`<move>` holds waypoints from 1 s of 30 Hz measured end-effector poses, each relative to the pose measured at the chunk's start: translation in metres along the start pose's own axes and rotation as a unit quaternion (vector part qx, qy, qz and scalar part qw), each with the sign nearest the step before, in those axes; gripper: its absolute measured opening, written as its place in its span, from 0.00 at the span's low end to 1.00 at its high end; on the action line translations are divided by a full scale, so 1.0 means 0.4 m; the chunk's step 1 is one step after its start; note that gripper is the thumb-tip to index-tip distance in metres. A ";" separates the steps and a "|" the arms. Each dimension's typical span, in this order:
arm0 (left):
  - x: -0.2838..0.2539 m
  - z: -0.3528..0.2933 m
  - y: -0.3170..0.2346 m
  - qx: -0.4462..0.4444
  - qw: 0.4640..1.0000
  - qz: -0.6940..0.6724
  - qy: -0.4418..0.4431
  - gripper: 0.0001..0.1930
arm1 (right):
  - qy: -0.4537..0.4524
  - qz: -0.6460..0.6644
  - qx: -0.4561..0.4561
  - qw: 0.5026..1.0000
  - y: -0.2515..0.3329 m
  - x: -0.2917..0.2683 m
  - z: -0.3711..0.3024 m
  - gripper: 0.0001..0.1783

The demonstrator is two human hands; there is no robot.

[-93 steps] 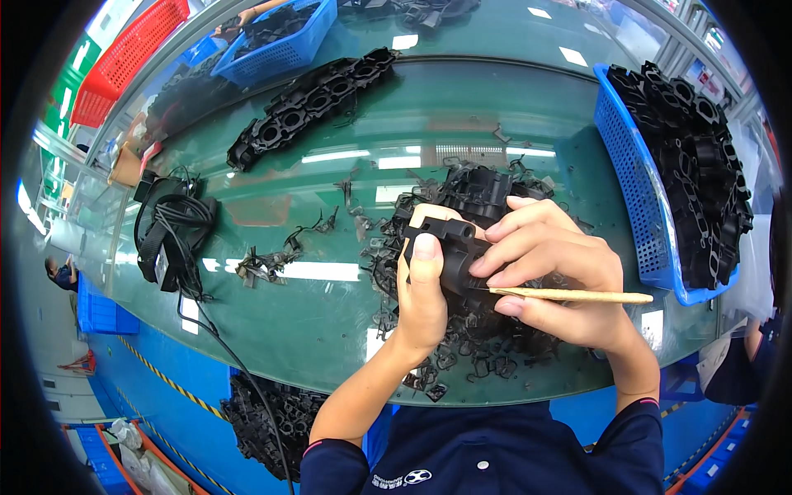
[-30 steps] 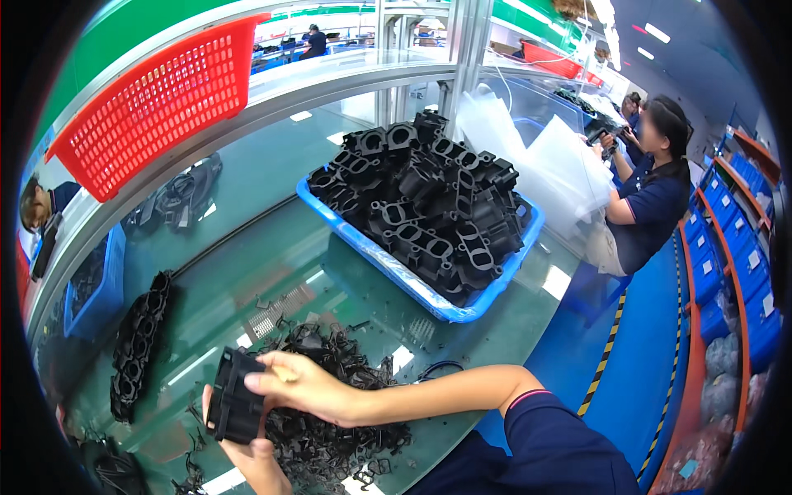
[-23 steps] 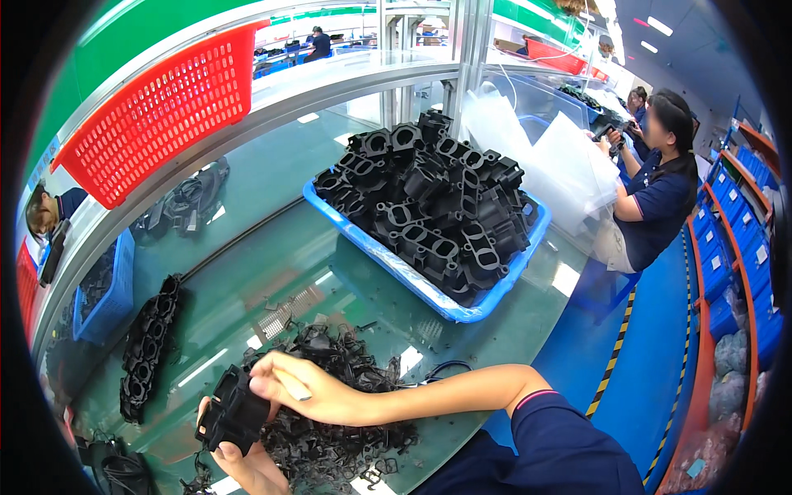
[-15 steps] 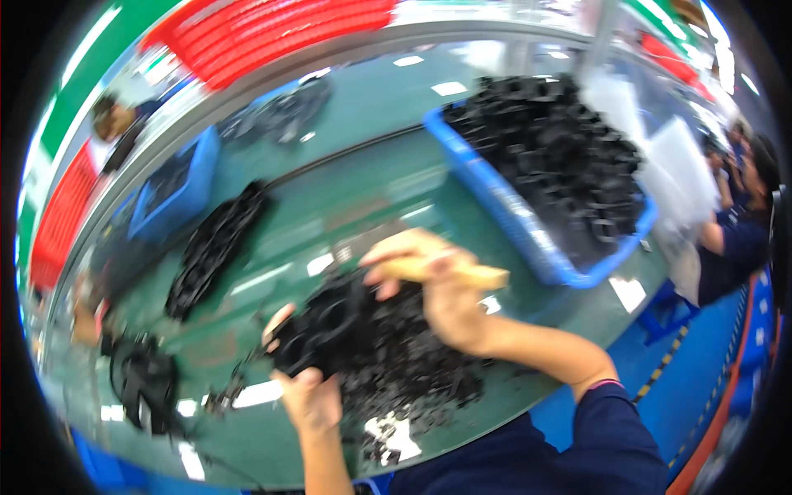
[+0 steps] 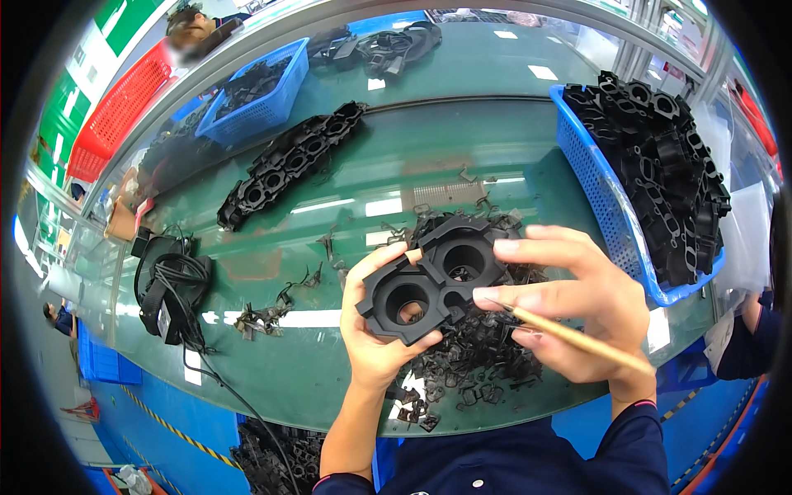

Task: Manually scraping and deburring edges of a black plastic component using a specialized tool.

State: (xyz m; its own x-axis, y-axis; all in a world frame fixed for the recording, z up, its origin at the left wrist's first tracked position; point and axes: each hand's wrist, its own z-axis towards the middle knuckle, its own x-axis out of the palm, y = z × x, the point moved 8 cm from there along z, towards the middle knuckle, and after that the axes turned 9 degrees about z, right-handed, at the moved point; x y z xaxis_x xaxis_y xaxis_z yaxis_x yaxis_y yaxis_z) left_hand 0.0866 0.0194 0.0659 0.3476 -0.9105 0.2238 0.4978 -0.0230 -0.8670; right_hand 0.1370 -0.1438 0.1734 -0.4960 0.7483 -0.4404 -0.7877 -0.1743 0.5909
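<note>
My left hand grips a black moulded plastic part by its left side, fingers behind and thumb along the lower edge. Two large round holes in the part face me. A slim tool with a yellow handle is in my right hand; its thin dark tip points at the part's right side. My right index and middle fingertips lie at the part's right edge. Whether the tip touches the part I cannot tell. Beneath both hands spreads a heap of black plastic scraps.
A blue basket piled with black parts stands at the right. A long black part lies far left of my hands. A black strapped device with a cable sits at the left. Another blue basket and a red crate are farther back.
The head view has shifted. The black part is turned so its two holes face me. My right hand has moved from above the part to its right side, with the tool still held.
</note>
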 end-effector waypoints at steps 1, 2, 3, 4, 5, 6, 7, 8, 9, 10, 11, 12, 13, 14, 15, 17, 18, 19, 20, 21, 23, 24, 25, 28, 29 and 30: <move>0.002 0.001 0.000 -0.001 1.000 0.002 0.003 0.43 | 0.015 -0.019 -0.008 1.000 0.002 0.007 -0.003 0.13; 0.003 0.001 0.000 -0.002 1.000 0.003 0.006 0.43 | 0.029 -0.037 -0.017 0.999 0.004 0.016 -0.006 0.13; 0.005 0.001 0.000 -0.003 1.000 0.005 0.009 0.44 | 0.036 -0.041 -0.025 0.998 0.009 0.020 -0.001 0.12; 0.007 0.001 -0.002 0.000 1.000 0.004 0.015 0.44 | 0.039 -0.036 -0.024 0.998 0.007 0.024 0.000 0.12; 0.009 0.002 -0.004 0.003 1.000 0.002 0.021 0.44 | 0.042 -0.031 -0.023 0.998 0.006 0.028 0.001 0.12; 0.011 0.003 -0.005 0.006 1.000 0.001 0.028 0.44 | 0.044 -0.026 -0.021 0.998 0.004 0.032 0.001 0.12; 0.012 0.004 -0.008 0.012 0.999 0.008 0.033 0.44 | 0.046 -0.027 -0.028 0.998 0.003 0.037 0.001 0.12; 0.013 0.006 -0.010 0.018 0.999 0.014 0.039 0.44 | 0.047 -0.029 -0.036 0.998 0.001 0.044 0.001 0.12; 0.015 0.007 -0.012 0.025 0.998 0.020 0.045 0.44 | 0.049 -0.031 -0.043 0.997 -0.003 0.049 0.000 0.12; 0.016 0.007 -0.012 0.027 0.998 0.017 0.045 0.44 | 0.048 -0.037 -0.044 0.997 -0.008 0.052 -0.003 0.13; 0.018 0.006 -0.012 0.028 0.998 0.014 0.045 0.44 | 0.051 -0.038 -0.034 0.997 -0.012 0.051 -0.004 0.12; 0.015 0.005 -0.012 0.029 0.999 0.012 0.044 0.44 | 0.056 -0.037 -0.024 0.997 -0.016 0.053 -0.003 0.12; 0.014 0.004 -0.012 0.028 0.998 0.015 0.048 0.44 | 0.060 -0.036 -0.013 0.997 -0.020 0.055 -0.002 0.12; 0.012 0.004 -0.013 0.027 0.998 0.019 0.052 0.44 | 0.062 -0.031 -0.009 0.998 -0.022 0.057 -0.001 0.12; 0.014 0.005 -0.012 0.027 0.998 0.020 0.058 0.44 | 0.064 -0.029 -0.005 0.998 -0.022 0.055 -0.002 0.12; 0.016 0.004 -0.012 0.036 0.997 0.027 0.063 0.43 | 0.070 -0.023 -0.004 0.997 -0.023 0.055 -0.004 0.12; 0.016 0.006 -0.015 0.043 0.996 0.031 0.066 0.43 | 0.073 -0.018 -0.009 0.997 -0.022 0.055 -0.002 0.12; 0.018 0.006 -0.017 0.042 0.996 0.026 0.069 0.43 | 0.076 -0.014 -0.014 0.997 -0.020 0.055 -0.001 0.12; 0.021 0.005 -0.019 0.042 0.996 0.021 0.072 0.43 | 0.077 -0.014 -0.013 0.997 -0.019 0.054 -0.001 0.12; 0.023 0.005 -0.021 0.042 0.996 0.017 0.075 0.43 | 0.079 -0.013 -0.012 0.997 -0.018 0.053 -0.002 0.12; 0.023 0.007 -0.023 0.050 0.995 0.026 0.078 0.43 | 0.080 -0.011 -0.010 0.997 -0.019 0.053 -0.002 0.12; 0.022 0.006 -0.021 0.046 0.996 0.028 0.076 0.43 | 0.081 -0.011 -0.008 0.997 -0.020 0.053 -0.003 0.12; 0.022 0.005 -0.019 0.042 0.996 0.030 0.074 0.43 | 0.081 -0.011 -0.005 0.997 -0.022 0.053 -0.004 0.12; 0.022 0.003 -0.016 0.040 0.996 0.033 0.068 0.42 | 0.088 -0.031 -0.002 0.996 -0.020 0.058 -0.003 0.11; 0.022 0.002 -0.016 0.045 0.996 0.052 0.065 0.42 | 0.090 -0.043 -0.013 0.995 -0.018 0.061 -0.005 0.11; 0.020 0.001 -0.017 0.050 0.994 0.071 0.062 0.42 | 0.093 -0.055 -0.024 0.994 -0.018 0.066 -0.006 0.10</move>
State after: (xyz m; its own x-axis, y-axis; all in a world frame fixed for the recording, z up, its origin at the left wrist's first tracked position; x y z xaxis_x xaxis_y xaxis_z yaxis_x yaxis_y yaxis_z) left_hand 0.0865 0.0124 0.0738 0.3225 -0.9457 0.0408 0.5301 0.1447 -0.8355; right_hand 0.1287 -0.1245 0.1558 -0.4611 0.6348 -0.6200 -0.8551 -0.1312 0.5015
